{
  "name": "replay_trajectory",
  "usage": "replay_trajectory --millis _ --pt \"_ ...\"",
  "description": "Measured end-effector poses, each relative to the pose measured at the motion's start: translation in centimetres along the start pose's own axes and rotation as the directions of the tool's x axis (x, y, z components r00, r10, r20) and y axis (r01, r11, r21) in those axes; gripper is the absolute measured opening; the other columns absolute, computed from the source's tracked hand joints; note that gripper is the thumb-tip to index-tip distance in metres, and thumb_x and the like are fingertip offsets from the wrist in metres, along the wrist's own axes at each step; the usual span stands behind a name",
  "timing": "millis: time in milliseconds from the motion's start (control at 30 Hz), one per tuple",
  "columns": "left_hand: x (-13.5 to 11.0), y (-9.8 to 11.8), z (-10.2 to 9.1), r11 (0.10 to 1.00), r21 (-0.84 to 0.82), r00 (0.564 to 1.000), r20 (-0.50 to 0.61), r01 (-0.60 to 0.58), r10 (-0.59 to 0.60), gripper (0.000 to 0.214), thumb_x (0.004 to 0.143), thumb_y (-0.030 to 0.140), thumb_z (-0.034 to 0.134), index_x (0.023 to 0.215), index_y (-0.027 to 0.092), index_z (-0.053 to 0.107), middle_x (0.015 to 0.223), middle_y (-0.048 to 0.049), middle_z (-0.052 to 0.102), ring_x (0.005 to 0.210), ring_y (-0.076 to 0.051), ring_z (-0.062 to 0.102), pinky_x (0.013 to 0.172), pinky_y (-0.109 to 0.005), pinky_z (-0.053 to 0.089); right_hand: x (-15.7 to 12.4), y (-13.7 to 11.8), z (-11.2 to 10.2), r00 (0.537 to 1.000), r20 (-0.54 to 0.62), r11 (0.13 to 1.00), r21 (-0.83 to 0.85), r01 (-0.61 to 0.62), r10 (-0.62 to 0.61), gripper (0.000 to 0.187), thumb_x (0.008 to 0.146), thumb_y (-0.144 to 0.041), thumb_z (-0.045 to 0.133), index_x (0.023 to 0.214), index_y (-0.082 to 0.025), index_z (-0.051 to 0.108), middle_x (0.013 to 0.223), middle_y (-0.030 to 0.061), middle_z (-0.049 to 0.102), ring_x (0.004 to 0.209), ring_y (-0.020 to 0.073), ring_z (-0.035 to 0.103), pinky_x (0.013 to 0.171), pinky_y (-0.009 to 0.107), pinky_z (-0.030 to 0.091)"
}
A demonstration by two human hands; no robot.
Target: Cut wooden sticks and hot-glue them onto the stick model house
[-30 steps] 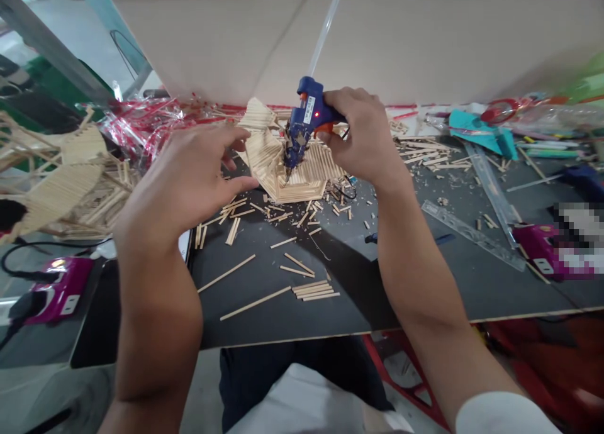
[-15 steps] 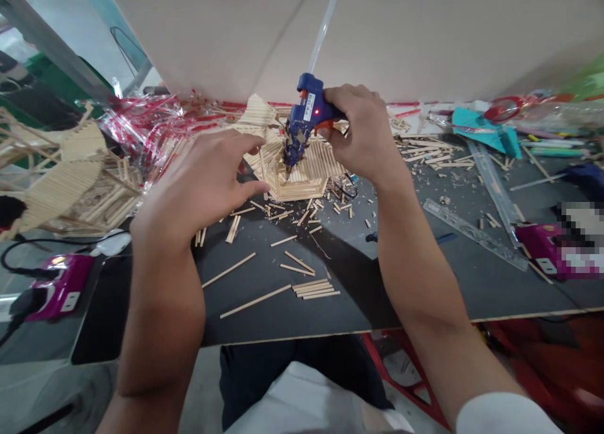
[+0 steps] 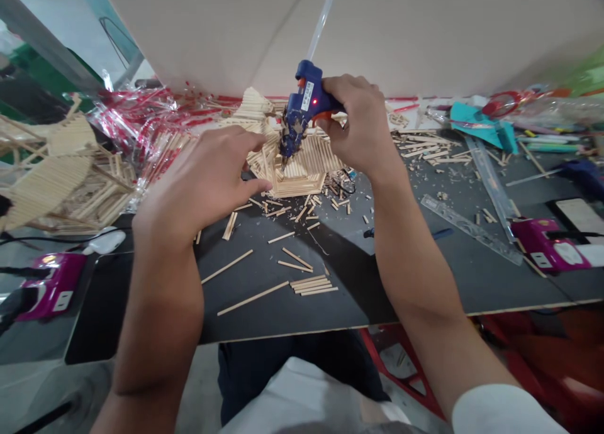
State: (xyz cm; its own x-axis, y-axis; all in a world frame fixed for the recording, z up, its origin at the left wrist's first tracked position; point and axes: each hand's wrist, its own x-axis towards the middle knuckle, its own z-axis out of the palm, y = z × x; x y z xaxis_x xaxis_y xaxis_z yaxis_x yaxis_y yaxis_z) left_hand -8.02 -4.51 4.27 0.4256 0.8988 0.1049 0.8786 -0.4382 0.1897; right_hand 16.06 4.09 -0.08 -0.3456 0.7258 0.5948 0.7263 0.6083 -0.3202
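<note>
My right hand is wrapped round a blue hot glue gun with a small red light lit and a clear glue stick rising from its back. Its nozzle points down into a small model of pale wooden sticks with layered edges and slatted surfaces. At the model's left side is my left hand, thumb and forefinger apart. Whether those fingertips touch the model I cannot tell, and the other fingers are partly hidden. Loose cut sticks lie in front of the model.
A larger stick structure stands at the left by crumpled red and clear plastic wrappers. Purple power strips sit at both sides. Clear rulers, a second glue gun and a phone are on the right.
The view has shifted slightly. The glue gun's nozzle has risen a little and moved slightly left over the model, still in my right hand. My left hand keeps nearly the same pose.
</note>
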Motion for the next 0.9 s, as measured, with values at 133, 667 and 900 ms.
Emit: replay_trajectory --millis 133,667,900 --pt "0.1 0.2 0.2 1.000 0.012 1.000 -0.003 -0.007 0.007 0.052 0.088 0.045 0.060 0.137 0.028 0.055 0.132 -0.0084 0.062 0.125 -0.033 0.054 0.105 -0.047 0.042 0.0 -0.2 -0.2 1.000 0.010 0.999 -0.023 -0.030 0.030 0.033 0.086 -0.052 0.056 0.117 -0.039 0.056 0.115 0.0079 0.067 0.110 0.0413 0.054 0.089 0.059 0.043" --pt "0.2 1.0 0.1 0.999 0.030 0.998 0.053 0.015 -0.016 0.055 0.090 0.045 0.058 0.140 0.024 0.052 0.130 -0.0101 0.061 0.122 -0.033 0.055 0.102 -0.045 0.043 0.0 -0.6 -0.3 0.995 -0.013 0.995 -0.043 -0.095 0.095 0.037 0.085 -0.047 0.049 0.121 -0.049 0.053 0.120 0.0015 0.066 0.112 0.0402 0.052 0.092 0.061 0.039" --pt "0.2 1.1 0.0 0.999 0.046 0.998 0.056 0.002 -0.005 0.052 0.090 0.046 0.058 0.138 0.026 0.054 0.127 -0.0084 0.062 0.119 -0.032 0.056 0.101 -0.046 0.044 -0.1 -0.4 0.2 0.995 -0.065 0.994 -0.081 -0.075 0.069 0.032 0.088 -0.034 0.047 0.119 -0.038 0.056 0.119 0.0053 0.066 0.107 0.0356 0.053 0.091 0.056 0.042"
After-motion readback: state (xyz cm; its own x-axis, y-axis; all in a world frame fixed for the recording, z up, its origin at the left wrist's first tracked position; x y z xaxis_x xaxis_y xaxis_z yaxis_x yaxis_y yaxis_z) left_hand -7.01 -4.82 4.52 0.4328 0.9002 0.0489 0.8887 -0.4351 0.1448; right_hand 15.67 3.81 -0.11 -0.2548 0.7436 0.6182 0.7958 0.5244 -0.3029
